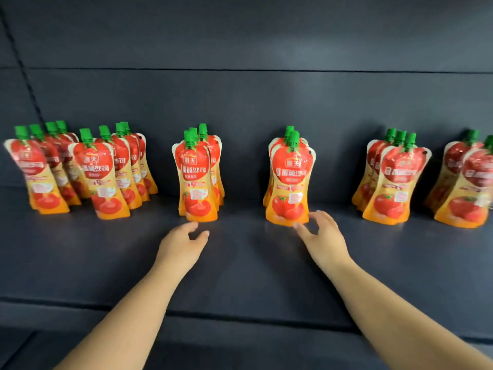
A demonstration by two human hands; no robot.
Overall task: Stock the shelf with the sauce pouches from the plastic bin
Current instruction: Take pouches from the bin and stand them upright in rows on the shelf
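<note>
Red and orange tomato sauce pouches with green caps stand upright in several rows on the dark shelf (240, 263). My left hand (184, 241) hovers just in front of the base of the centre-left row's front pouch (196, 177), with fingers loosely spread and holding nothing. Beside the lower right corner of the centre-right row's front pouch (290, 182) is my right hand (321, 233), its fingertips at or just off the pouch's base, fingers relaxed and empty. The plastic bin is out of view.
More pouch rows stand at the far left (40, 177), left (102, 180), right (394, 182) and far right edge (466, 188). The shelf's dark back panel (240, 102) rises behind them. The shelf's front lip (240, 319) runs under my forearms.
</note>
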